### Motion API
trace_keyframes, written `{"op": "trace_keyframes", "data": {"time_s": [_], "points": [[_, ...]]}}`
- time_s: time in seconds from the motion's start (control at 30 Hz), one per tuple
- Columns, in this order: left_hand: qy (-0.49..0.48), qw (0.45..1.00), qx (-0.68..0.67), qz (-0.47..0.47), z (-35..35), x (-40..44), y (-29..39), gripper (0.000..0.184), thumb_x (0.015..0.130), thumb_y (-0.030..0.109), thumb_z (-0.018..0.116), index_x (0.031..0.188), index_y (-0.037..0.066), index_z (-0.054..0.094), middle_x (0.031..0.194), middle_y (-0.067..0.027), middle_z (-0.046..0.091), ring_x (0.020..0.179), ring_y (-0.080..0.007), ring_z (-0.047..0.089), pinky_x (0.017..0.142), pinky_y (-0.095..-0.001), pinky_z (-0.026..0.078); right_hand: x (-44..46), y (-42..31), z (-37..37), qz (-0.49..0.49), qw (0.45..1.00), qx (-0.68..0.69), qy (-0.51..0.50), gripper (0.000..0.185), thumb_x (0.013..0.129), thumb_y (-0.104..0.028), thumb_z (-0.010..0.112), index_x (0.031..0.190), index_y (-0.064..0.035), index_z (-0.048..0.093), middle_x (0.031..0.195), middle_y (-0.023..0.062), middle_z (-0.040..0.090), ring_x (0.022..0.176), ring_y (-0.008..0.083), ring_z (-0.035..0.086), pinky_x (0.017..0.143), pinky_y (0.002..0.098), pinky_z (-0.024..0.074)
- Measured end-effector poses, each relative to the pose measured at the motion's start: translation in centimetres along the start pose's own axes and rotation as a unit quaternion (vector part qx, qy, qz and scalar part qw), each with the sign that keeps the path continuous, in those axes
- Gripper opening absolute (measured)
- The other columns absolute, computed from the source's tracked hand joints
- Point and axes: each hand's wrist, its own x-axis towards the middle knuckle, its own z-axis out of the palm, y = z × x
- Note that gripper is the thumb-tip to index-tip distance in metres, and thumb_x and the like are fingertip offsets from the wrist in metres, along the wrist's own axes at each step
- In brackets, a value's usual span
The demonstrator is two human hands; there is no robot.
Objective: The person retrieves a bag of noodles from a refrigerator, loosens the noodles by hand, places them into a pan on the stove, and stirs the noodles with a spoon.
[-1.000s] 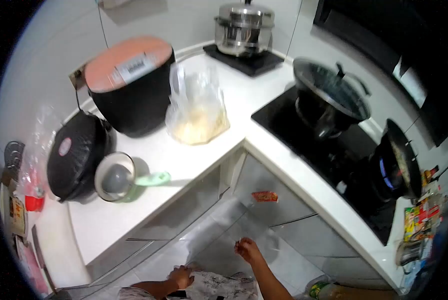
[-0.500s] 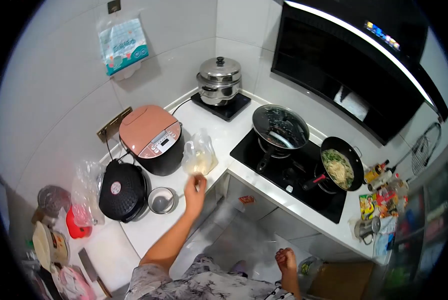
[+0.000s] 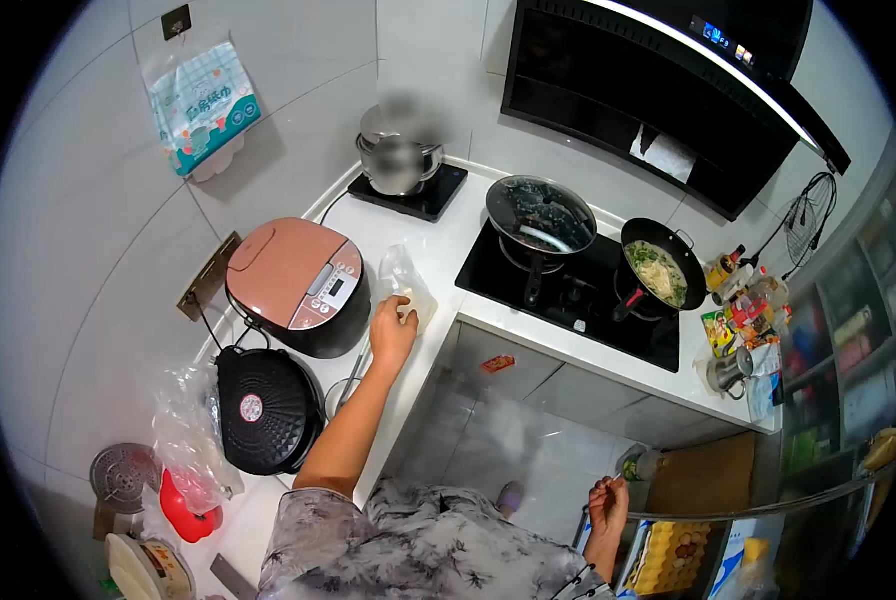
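Note:
My left hand (image 3: 394, 325) reaches over the counter, its thumb and fingers pinched at the near side of a clear plastic bag (image 3: 400, 268) with pale contents. A thin handle (image 3: 361, 362) runs from a small metal bowl (image 3: 336, 398) up towards this hand; whether the hand touches it I cannot tell. My forearm hides part of the bowl. Left of the bag stands a rice cooker (image 3: 293, 270) with a pink lid. My right hand (image 3: 608, 503) hangs at my side, fingers loosely bent and a little apart, with nothing visible in it.
A black electric griddle (image 3: 268, 410) sits left of the bowl. On the hob (image 3: 578, 310) are a lidded pan (image 3: 540, 215) and a wok (image 3: 703, 275) with noodles and greens. A steel pot (image 3: 373, 165) stands in the corner. Bottles and packets (image 3: 748, 320) crowd the right end.
The camera view has shifted and turned. My left hand has moved further over the bag, and my forearm now covers part of the bowl. A drawer with eggs has come into view near my right hand.

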Motion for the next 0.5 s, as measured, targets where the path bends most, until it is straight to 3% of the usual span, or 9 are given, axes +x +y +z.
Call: {"op": "trace_keyframes", "data": {"time_s": [0.07,0.17,0.23,0.3,0.43,0.5], "points": [[-0.005,1.000,-0.006,-0.010,1.0,-0.1,-2.2,0.024,0.072,0.014,0.063,0.094,0.004,0.060,0.087,-0.0139,0.060,0.073,-0.0281,0.060,0.069,-0.0380,0.047,-0.5,0.3,0.6,-0.006,1.000,-0.005,0.000,0.012,0.080,-0.010,0.062,0.075,-0.0123,0.051,0.077,0.0027,0.056,0.068,0.0154,0.054,0.061,0.0273,0.0479],[-0.040,0.997,-0.045,-0.048,1.4,0.2,-4.7,0.023,0.072,0.017,0.063,0.091,0.004,0.062,0.085,-0.0145,0.062,0.073,-0.0298,0.061,0.070,-0.0379,0.048,-0.6,0.2,-0.3,-0.014,1.000,-0.017,-0.017,0.011,0.081,-0.010,0.062,0.077,-0.0121,0.052,0.078,0.0035,0.056,0.070,0.0151,0.054,0.061,0.0265,0.0474],[-0.063,0.991,-0.093,-0.073,0.5,0.9,-5.8,0.021,0.073,0.016,0.063,0.089,0.004,0.065,0.082,-0.0161,0.063,0.073,-0.0277,0.062,0.070,-0.0347,0.048,-1.7,-0.1,-1.3,-0.003,0.999,-0.025,-0.025,0.010,0.081,-0.010,0.062,0.078,-0.0116,0.052,0.080,0.0044,0.056,0.072,0.0155,0.054,0.061,0.0265,0.0473],[-0.107,0.979,-0.152,-0.082,-1.5,1.8,-6.0,0.017,0.078,0.010,0.059,0.093,0.001,0.063,0.083,-0.0082,0.065,0.076,-0.0142,0.059,0.069,-0.0264,0.045,-2.2,-0.6,-0.6,-0.007,1.000,-0.010,-0.007,0.012,0.080,-0.009,0.063,0.077,-0.0107,0.052,0.080,0.0042,0.056,0.072,0.0152,0.054,0.061,0.0269,0.0477],[-0.190,0.940,-0.247,-0.138,-4.7,3.3,-6.1,0.015,0.081,0.007,0.056,0.093,0.000,0.061,0.085,-0.0047,0.062,0.078,-0.0119,0.057,0.070,-0.0232,0.044,-2.2,-0.9,-2.1,-0.025,1.000,-0.013,0.012,0.014,0.079,-0.008,0.065,0.078,-0.0100,0.051,0.080,0.0047,0.057,0.071,0.0158,0.055,0.062,0.0276,0.0474],[-0.204,0.943,-0.241,-0.104,-5.1,3.3,-6.7,0.015,0.082,0.009,0.056,0.092,0.000,0.062,0.083,-0.0044,0.062,0.077,-0.0112,0.057,0.069,-0.0230,0.044,-2.2,-1.0,-2.0,-0.019,1.000,-0.011,0.022,0.015,0.079,-0.008,0.065,0.078,-0.0103,0.050,0.080,0.0047,0.057,0.071,0.0159,0.054,0.061,0.0273,0.0465]]}}
